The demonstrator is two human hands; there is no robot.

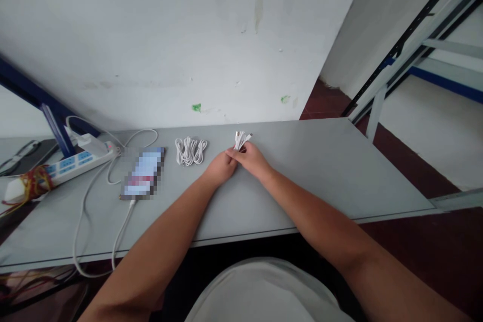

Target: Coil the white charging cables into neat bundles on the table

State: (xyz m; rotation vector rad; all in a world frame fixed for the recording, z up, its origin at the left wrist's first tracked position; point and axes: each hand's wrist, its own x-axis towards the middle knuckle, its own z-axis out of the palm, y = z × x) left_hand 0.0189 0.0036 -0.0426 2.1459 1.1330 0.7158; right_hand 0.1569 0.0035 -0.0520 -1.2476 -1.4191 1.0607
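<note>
A white USB cable [240, 140], gathered in a bundle, sticks up from between my two hands, with its plug ends at the top. My right hand [253, 159] has its fingers closed around the bundle. Just below and to the left, my left hand [223, 167] is closed too and touches the right one; its grip on the lower part of the cable is mostly hidden. Several coiled white cables [190, 151] lie side by side on the grey table [320, 171], left of my hands.
Left of the coils lies a blurred-out phone [144, 173] with a white cable plugged in, its lead hanging over the front edge. A power strip [81, 160] holding a white charger [91, 144] sits farther left. Behind stands a white wall [188, 45]; a metal rack [411, 55] is at right.
</note>
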